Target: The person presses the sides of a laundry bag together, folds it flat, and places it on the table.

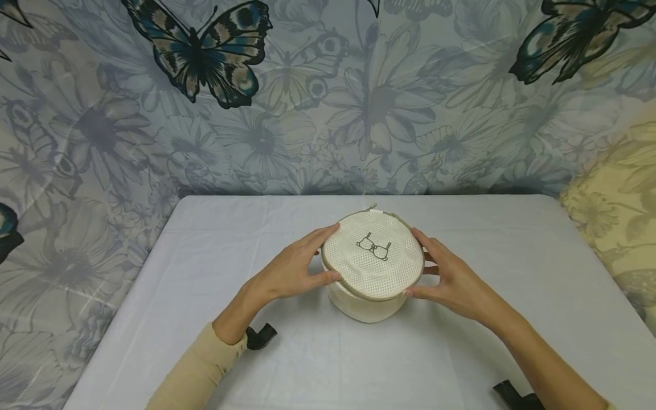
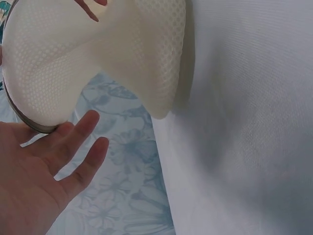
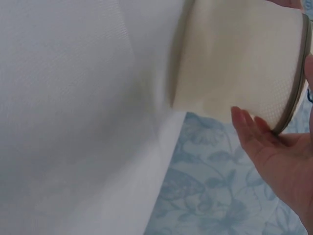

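I have the left hand [image 1: 292,265] and right hand [image 1: 456,279] clasping the cream mesh lingerie wash bag [image 1: 373,273] around its rim.
Here it is, just right of centre in the head frame, lid [image 1: 397,265] facing up, base apparently on the white tablecloth [image 1: 236,262]; thumbs at the near edge, fingers round the far sides, both grips closed on the rim. My worry is the soft wall [image 2: 117,63]: the left wrist view shows it folding inward, so a harder squeeze could crumple it and let the rim slip. Uneven lifting could tip the bag, since the hold is all at the top. The zip [image 3: 299,78] circles the rim, but I can't tell whether it's fully closed; if not, tugging the hands apart might spread a gap.
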Demonstrator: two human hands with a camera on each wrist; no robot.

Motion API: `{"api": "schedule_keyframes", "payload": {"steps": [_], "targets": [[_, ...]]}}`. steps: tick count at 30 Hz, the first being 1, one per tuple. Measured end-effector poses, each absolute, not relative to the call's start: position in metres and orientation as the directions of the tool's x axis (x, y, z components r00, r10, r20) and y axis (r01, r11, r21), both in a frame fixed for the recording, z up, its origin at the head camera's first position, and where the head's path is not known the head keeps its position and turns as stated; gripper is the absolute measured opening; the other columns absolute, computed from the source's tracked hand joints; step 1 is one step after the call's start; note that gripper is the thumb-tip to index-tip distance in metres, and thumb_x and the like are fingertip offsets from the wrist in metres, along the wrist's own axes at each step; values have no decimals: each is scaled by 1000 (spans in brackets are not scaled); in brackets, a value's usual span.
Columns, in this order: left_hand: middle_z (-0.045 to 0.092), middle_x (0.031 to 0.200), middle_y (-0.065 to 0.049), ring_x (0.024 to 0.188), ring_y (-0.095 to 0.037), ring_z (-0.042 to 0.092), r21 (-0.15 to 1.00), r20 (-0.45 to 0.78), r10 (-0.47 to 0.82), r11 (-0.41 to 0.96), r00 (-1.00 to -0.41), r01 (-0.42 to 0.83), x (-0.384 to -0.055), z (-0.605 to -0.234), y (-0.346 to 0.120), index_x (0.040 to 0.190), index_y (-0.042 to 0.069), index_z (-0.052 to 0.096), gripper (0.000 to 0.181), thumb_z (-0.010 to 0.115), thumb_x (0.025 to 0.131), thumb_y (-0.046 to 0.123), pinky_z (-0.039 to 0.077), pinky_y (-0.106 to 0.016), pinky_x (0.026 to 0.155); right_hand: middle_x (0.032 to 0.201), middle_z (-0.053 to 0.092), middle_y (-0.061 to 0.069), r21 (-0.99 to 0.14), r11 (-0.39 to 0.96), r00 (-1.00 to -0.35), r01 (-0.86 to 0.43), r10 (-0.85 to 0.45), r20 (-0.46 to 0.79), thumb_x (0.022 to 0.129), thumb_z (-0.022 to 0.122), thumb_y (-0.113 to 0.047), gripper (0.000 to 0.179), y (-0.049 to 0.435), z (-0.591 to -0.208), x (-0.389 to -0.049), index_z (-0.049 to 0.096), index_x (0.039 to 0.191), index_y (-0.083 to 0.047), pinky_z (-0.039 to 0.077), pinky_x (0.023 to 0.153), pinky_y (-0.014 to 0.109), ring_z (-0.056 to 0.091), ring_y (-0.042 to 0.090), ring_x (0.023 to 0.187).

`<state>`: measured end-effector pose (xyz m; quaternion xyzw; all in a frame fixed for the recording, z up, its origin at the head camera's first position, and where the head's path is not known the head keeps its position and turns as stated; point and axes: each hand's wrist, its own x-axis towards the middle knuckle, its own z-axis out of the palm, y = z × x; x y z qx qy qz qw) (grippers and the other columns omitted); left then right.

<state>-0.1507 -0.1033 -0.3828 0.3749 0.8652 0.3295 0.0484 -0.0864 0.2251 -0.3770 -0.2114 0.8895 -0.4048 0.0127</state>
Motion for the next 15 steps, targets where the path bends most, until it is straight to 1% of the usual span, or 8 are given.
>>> {"api": "schedule_keyframes", "payload": {"steps": [4,7,11,15], "targets": [[34,158,3,125,-21,53,636,120,650,531,-751,561,-150,-383,-104,159,23,21,91,67,88,56,50,-39,97,155,33,18,-728,580,-912,-365,-380,155,75,88,-27,113,225,-379,-87,15,160,-7,55,89,39,57,36,120],[36,157,4,123,-22,56,638,99,642,545,-760,543,-150,-384,-104,159,23,22,93,69,86,57,51,-39,94,154,34,19,-726,588,-916,-357,-374,148,74,89,-28,114,225,-380,-87,15,159,-7,55,89,38,58,35,119],[31,160,3,129,-19,52,639,85,664,536,-743,552,-151,-385,-103,159,18,20,97,69,86,58,48,-39,101,155,33,20,-731,594,-922,-336,-367,126,74,89,-31,116,224,-382,-87,14,159,-5,55,89,39,58,34,117],[28,161,3,139,-14,41,632,69,676,539,-734,556,-152,-386,-101,160,17,18,100,67,85,63,39,-38,111,157,30,21,-742,593,-926,-313,-365,99,74,89,-33,118,223,-383,-88,13,159,-3,55,89,42,57,34,117]]}}
